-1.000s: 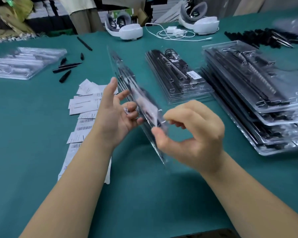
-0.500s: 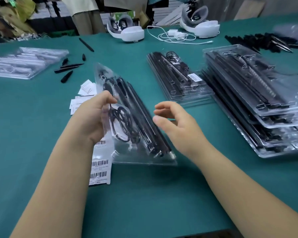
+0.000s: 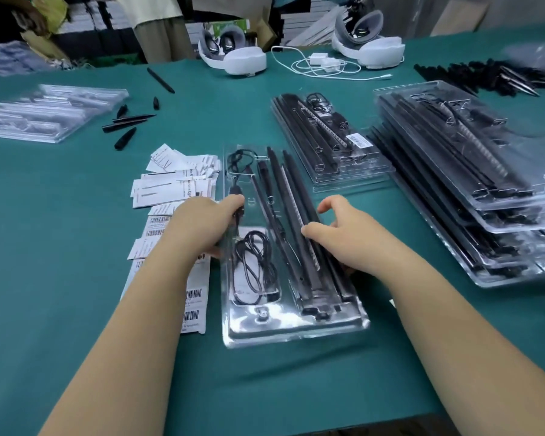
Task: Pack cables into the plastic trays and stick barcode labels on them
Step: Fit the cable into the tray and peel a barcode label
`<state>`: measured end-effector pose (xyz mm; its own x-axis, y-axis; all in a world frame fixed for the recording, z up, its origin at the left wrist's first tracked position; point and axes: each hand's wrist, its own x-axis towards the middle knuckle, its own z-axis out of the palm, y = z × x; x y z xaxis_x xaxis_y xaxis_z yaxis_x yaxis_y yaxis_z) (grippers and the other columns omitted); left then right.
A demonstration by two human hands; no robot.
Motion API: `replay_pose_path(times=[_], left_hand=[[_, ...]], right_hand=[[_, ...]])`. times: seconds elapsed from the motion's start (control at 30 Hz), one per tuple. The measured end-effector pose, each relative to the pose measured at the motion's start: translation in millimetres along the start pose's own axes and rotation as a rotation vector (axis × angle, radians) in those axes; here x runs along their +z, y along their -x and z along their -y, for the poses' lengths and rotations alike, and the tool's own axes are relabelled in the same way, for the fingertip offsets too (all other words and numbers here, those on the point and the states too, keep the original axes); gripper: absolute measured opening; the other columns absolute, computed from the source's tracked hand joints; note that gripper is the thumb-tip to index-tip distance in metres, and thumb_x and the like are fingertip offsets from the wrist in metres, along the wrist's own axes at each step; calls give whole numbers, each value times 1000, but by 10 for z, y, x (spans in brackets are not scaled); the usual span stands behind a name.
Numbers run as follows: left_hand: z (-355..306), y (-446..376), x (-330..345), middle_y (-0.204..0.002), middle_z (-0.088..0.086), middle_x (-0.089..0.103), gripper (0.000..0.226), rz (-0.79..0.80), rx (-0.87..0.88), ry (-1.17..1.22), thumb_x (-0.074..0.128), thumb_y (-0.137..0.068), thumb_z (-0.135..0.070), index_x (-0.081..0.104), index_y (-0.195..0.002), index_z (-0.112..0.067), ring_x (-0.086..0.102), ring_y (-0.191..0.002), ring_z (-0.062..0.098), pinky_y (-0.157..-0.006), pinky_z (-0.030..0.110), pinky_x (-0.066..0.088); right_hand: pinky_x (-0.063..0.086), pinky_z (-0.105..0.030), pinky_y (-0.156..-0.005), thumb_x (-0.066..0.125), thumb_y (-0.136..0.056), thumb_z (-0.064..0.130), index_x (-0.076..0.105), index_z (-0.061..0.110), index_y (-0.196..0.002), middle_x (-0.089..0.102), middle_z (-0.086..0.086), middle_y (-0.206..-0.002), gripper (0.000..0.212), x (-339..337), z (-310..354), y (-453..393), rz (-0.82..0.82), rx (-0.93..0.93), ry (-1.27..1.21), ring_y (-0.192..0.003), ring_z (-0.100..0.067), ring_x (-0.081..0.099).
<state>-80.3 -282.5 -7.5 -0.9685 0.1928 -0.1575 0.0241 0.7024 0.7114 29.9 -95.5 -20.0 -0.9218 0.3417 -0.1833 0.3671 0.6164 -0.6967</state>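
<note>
Apparently to steady it flat for labelling, the left hand (image 3: 206, 226) grips the packed tray (image 3: 296, 328) at nine o'clock while the right hand (image 3: 343, 236) clasps its three o'clock edge.

Even, fairly bright overhead light falls on the green counter (image 3: 76, 247). Shadows are soft and short, lying under the forearms at 6 o'clock and beside the right hand (image 3: 356, 237). White glare streaks the clear tray (image 3: 293, 328) along its near rim and the stacked trays (image 3: 501, 215) at 3 o'clock. Wide-angle bending curves the counter's far edge. The corner at 1 o'clock is smeared with blur; the centre is sharp.
</note>
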Motion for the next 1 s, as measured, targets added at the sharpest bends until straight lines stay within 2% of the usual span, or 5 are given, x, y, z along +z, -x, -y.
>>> replay_pose_path(times=[0.2, 0.37, 0.5, 0.67, 1.0], left_hand=[[26, -30, 14, -62, 10, 53, 57, -77, 98, -444, 50, -88, -58, 59, -66, -6, 53, -59, 24, -59, 30, 44], [153, -111, -219, -102, 5, 65, 34, -342, 19, -488, 53, -88, -47, 61, -110, -23, 57, -88, 26, -63, 28, 36], [330, -171, -511, -92, 9, 63, 47, -168, -160, -478, 63, -82, -48, 63, -93, -3, 55, -74, 23, -56, 29, 36], [334, -80, -605, -101, 2, 50, 59, 61, -195, -492, 79, -67, -53, 50, -97, -12, 47, -90, 24, -73, 33, 34], [315, -9, -636, -129, 6, 59, 53, 97, -113, -508, 71, -79, -47, 64, -120, -14, 54, -113, 26, -87, 34, 40]], right_hand=[[30, -27, -47, 52, -78, 69, 43, 32, -93, 54, 6, -62, 41, -82, -1, 48, -149, -32, 277, -58, -10, 50], [32, -25, -48, 53, -75, 72, 50, 26, -80, 60, 7, -64, 46, -109, -16, 24, -132, 6, 350, -65, -10, 55], [36, -24, -50, 54, -82, 62, 56, 25, -79, 59, 8, -69, 38, -99, -36, -11, -137, -7, 310, -67, -6, 52], [46, -28, -62, 54, -86, 51, 61, 14, -86, 63, 0, -75, 38, -62, -72, -42, -185, -44, 237, -76, -16, 59], [43, -27, -58, 54, -87, 50, 57, 19, -82, 61, 3, -73, 31, -38, -98, -60, -180, -37, 207, -71, -14, 57]])
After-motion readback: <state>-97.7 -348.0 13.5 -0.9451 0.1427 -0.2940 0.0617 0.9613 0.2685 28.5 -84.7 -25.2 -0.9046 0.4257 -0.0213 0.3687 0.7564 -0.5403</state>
